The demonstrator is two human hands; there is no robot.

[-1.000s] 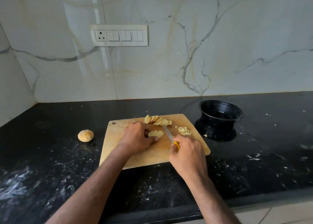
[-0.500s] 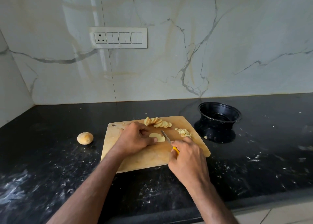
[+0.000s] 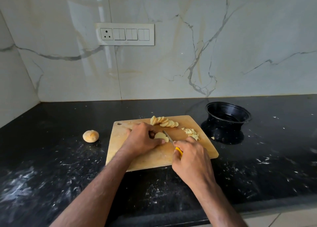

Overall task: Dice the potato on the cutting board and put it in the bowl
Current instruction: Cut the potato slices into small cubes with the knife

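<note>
- While the left hand (image 3: pixel 142 141) pins a small stack of potato slices (image 3: pixel 160 136) flat on the cutting board (image 3: pixel 154 160), its grip is curled down over them, fingertips tucked; this appears meant to keep the stack from sliding under the blade.
- Right hand (image 3: pixel 192 160): grip clamped round the yellow handle of the knife (image 3: pixel 169 138). The blade runs forward and left from this grip and meets the pinned slices at their right edge.
- Judged step: cutting slices into strips or dice. Dicing is only partly done.
- Beyond the left grip, at the far edge of the board, lies a fanned row of uncut slices (image 3: pixel 164 122), overlapping one another. Presumably they are parked there to wait their turn, clear of the blade.
- Ahead and to the right of the knife grip sits a small heap of diced pieces (image 3: pixel 191 132), near the board's right edge, on the side nearest the bowl (image 3: pixel 228 117).
- The black bowl stands on the dark surface (image 3: pixel 51 166) just off the board, right of both grips. Nothing pale shows inside it, though part of its floor is hidden by the wall; no transfer appears to have been made.
- A few stray bits (image 3: pixel 212 138) lie on the surface at the bowl's foot.
- Well left of the left grip, off the board, rests a rounded potato piece (image 3: pixel 91 136), untouched.
- Risk noted: the blade works close to the left thumb.
</note>
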